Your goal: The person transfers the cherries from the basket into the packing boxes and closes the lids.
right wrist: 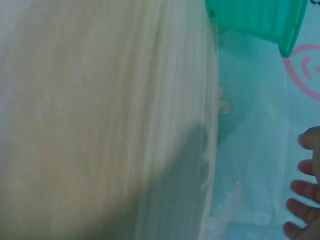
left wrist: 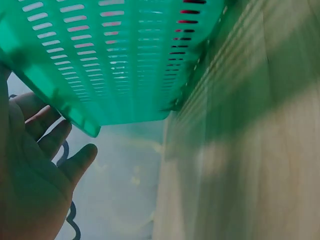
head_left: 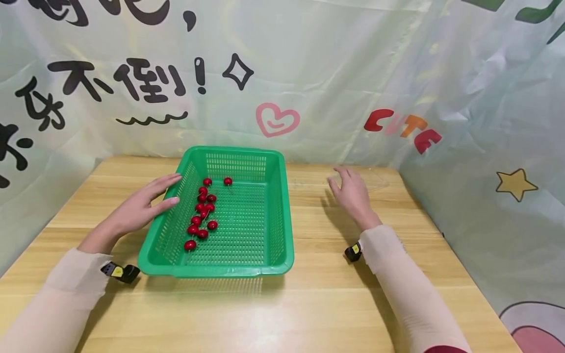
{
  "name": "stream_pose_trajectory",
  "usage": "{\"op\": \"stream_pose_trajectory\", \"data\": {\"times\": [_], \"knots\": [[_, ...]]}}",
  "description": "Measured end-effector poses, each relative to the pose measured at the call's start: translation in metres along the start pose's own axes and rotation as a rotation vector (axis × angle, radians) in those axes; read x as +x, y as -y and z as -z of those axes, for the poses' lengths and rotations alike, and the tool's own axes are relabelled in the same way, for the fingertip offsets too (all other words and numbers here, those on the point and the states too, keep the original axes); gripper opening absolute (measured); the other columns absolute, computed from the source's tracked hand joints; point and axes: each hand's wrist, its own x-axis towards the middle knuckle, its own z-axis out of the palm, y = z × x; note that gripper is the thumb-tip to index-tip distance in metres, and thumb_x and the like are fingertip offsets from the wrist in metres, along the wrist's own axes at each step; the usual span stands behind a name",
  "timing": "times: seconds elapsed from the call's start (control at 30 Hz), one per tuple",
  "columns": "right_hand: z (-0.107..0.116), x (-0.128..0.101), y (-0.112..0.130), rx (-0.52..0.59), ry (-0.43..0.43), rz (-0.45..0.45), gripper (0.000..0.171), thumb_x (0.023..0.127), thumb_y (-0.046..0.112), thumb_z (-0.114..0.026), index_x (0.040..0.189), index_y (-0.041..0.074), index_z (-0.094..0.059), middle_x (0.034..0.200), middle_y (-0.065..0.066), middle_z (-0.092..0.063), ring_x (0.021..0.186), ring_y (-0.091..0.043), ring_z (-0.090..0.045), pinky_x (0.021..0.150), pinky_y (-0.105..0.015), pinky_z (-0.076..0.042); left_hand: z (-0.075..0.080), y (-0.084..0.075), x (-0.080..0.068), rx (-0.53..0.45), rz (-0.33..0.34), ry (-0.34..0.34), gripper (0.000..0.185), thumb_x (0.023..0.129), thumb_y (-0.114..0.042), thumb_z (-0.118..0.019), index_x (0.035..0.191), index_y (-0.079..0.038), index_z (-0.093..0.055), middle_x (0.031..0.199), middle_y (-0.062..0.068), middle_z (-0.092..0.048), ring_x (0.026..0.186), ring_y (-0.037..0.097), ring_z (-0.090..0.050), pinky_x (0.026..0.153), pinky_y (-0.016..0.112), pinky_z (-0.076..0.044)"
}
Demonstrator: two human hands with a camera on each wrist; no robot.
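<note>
From the head camera, a person's left hand [head_left: 140,206] rests flat, fingers straight, against the left wall of a green slotted basket [head_left: 265,264] standing on a wooden table [head_left: 309,304], while the right hand [head_left: 351,192] hovers with fingers spread over a clear plastic tray [head_left: 375,179] near the table's far edge, gripping nothing. A cluster of red cherries [head_left: 202,214] lies along the basket's left inner side. The work looks to be at its start: the basket is being steadied, and the next move likely calls for closing on the tray or reaching among the fruit. The left wrist view shows the open palm [left wrist: 35,175] just under the basket's rim [left wrist: 75,117], table edge close beside. The right wrist view shows straight fingertips [right wrist: 305,190] above the tray [right wrist: 240,210], with bare tabletop toward the basket corner [right wrist: 280,25] and a draped curtain [head_left: 485,147] close behind.
</note>
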Motion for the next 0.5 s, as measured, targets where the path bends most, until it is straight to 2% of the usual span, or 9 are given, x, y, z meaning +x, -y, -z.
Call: {"op": "stream_pose_trajectory", "data": {"times": [0.13,0.27,0.37,0.5], "knots": [[0.000,0.004,-0.008,-0.039,0.045,-0.078,0.055,0.102,0.037,-0.049,0.146,0.005,-0.042,0.144,-0.023,-0.045,0.131,-0.042,-0.042,0.108,-0.056,-0.032,-0.001,0.003,0.000,0.003,-0.027,-0.004,0.058,0.100,-0.026,-0.057,0.152,-0.014,-0.037,0.158,0.013,-0.026,0.143,0.042,-0.022,0.103,0.073,-0.023],[-0.001,0.005,-0.013,-0.053,0.072,-0.143,0.057,0.103,0.037,-0.045,0.148,0.003,-0.037,0.138,-0.023,-0.052,0.121,-0.044,-0.051,0.101,-0.059,-0.039,-0.002,0.003,0.000,0.000,-0.060,-0.007,0.057,0.100,-0.023,-0.056,0.153,-0.012,-0.036,0.158,0.014,-0.025,0.143,0.044,-0.022,0.102,0.074,-0.023],[-0.002,0.005,-0.015,-0.080,0.075,-0.145,0.053,0.104,0.033,-0.043,0.147,0.001,-0.038,0.127,-0.022,-0.061,0.110,-0.044,-0.058,0.094,-0.059,-0.044,-0.003,0.002,-0.001,-0.002,-0.073,-0.013,0.057,0.100,-0.021,-0.056,0.153,-0.011,-0.036,0.159,0.014,-0.025,0.143,0.043,-0.022,0.102,0.073,-0.024],[-0.003,0.002,-0.017,-0.122,0.079,-0.102,0.044,0.104,0.026,-0.044,0.138,-0.001,-0.050,0.116,-0.021,-0.066,0.102,-0.042,-0.062,0.086,-0.057,-0.048,-0.005,0.001,-0.001,-0.008,-0.066,-0.006,0.058,0.100,-0.019,-0.056,0.153,-0.010,-0.034,0.160,0.013,-0.023,0.144,0.042,-0.019,0.105,0.071,-0.023]]}}
